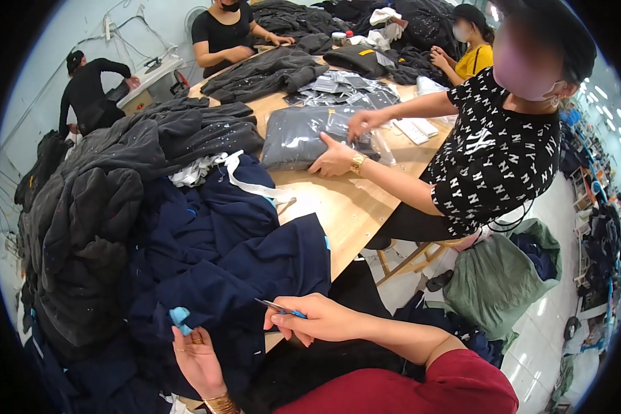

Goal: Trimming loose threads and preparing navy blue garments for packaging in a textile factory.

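My left hand (201,362), with rings and gold bangles at the wrist, is raised at the lower left. Its fingertips pinch a small crumpled piece of light blue fabric (179,319). Whether that piece is joined to the navy garment (207,276) behind it, I cannot tell. My right hand (321,317) is closed round small scissors (280,306) with a blue handle, their dark blades pointing left over the garment. The navy garment lies in loose folds at the table's near end, and a white drawstring or tape (245,181) trails across its far side.
Dark grey garments (83,234) are heaped on the left. Across the table (331,207), a person in a patterned black shirt (493,145) handles a clear-bagged grey garment (297,138). Other people work farther back. A green sack (493,283) of navy cloth stands on the floor at right.
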